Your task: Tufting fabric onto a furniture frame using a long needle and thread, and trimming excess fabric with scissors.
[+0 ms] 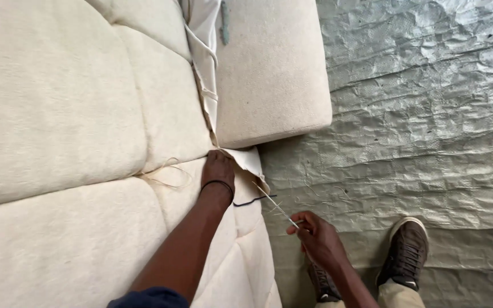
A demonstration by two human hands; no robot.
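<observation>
cream upholstered sofa seen on silver crinkled floor sheet, panels mostly closed. seam at corner flap judged still open; loose thread loops left there. no containers seen. left hand pressed flat, fingers together, on fabric beside flap. right hand pinched on needle, thread drawn taut from seam. brown shoe seen on floor.

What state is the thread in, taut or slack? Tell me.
Taut. The thread runs in a straight line from the cushion seam to the right hand pinching it; the left hand presses the seam.
</observation>
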